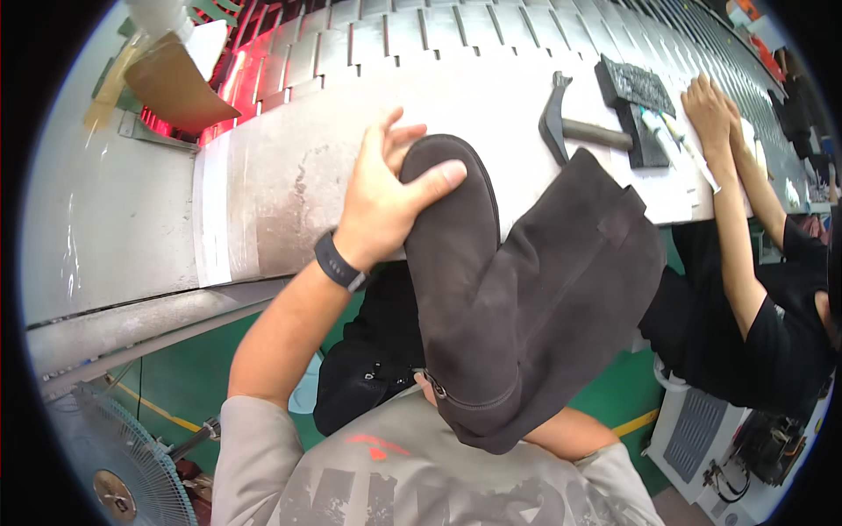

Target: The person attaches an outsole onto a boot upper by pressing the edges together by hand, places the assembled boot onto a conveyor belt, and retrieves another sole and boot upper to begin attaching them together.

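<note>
A dark grey-brown suede-like boot [474, 298] is held up in front of me, its rounded toe pointing away and its wide shaft folded over to the right. My left hand [381, 188] is at the toe, thumb pressed on the upper and the other fingers reaching past its left side. A small metal zip pull [436, 386] shows near the heel. Beside it, fingertips of my right hand [424, 388] peek out; the boot hides the rest of that hand, which supports it from below.
On the pale worktop [289, 193] lie a hammer [583, 131], a black block [636, 83] and slim white tubes [680, 145]. Slatted metal conveyor [412, 35] runs behind, lit red at left. A co-worker's hands [715, 110] rest at right. A fan [114, 465] stands lower left.
</note>
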Available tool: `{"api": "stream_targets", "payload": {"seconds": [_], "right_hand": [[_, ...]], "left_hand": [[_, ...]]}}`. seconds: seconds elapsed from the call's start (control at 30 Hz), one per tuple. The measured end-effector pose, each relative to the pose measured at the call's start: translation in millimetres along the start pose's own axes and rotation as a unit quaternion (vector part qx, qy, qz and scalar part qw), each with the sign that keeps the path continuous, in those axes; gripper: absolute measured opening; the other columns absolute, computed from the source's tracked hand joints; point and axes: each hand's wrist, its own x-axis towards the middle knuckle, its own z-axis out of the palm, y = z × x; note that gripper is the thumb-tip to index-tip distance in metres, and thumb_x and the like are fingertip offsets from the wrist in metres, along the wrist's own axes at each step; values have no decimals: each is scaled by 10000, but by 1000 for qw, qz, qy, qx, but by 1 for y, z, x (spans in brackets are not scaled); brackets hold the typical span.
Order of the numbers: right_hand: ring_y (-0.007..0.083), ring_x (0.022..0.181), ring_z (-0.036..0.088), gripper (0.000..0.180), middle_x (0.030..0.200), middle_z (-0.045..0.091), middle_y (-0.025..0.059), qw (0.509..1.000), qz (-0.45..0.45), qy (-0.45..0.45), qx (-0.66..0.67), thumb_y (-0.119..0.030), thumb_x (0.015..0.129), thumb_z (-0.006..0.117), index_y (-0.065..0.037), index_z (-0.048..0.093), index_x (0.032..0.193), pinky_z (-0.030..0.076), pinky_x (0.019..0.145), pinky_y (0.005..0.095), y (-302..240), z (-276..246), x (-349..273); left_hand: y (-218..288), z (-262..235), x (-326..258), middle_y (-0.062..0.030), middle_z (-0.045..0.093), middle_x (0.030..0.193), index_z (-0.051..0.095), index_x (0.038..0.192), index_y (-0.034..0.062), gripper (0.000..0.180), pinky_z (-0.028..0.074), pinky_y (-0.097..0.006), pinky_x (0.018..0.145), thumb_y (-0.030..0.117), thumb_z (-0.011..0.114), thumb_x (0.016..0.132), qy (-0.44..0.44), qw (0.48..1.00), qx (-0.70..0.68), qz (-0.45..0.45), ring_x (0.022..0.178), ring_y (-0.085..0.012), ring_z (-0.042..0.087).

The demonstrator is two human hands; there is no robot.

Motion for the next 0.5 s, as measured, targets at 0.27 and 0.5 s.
{"api": "stream_targets", "payload": {"seconds": [0.27, 0.5], "right_hand": [[331, 1296, 619, 572, 1369, 645, 205, 1000, -10, -19, -12, -310, 989, 707, 39, 590, 1427, 540, 1066, 433, 0, 11, 0], [321, 1292, 623, 552, 1363, 653, 198, 1000, -3, -22, -20, -318, 1006, 684, 39, 600, 1419, 545, 1059, 428, -1, 13, 0]], "left_hand": [[14, 1, -29, -166, 714, 1262, 506, 1476, -121, 856, 529, -363, 1084, 202, 957, 824, -65, 997, -31, -3, 1200, -217, 679], [17, 14, -30, -121, 764, 1116, 662, 1212, -68, 566, 590, -328, 936, 206, 961, 818, -21, 997, -80, -8, 1025, -172, 724]]}}
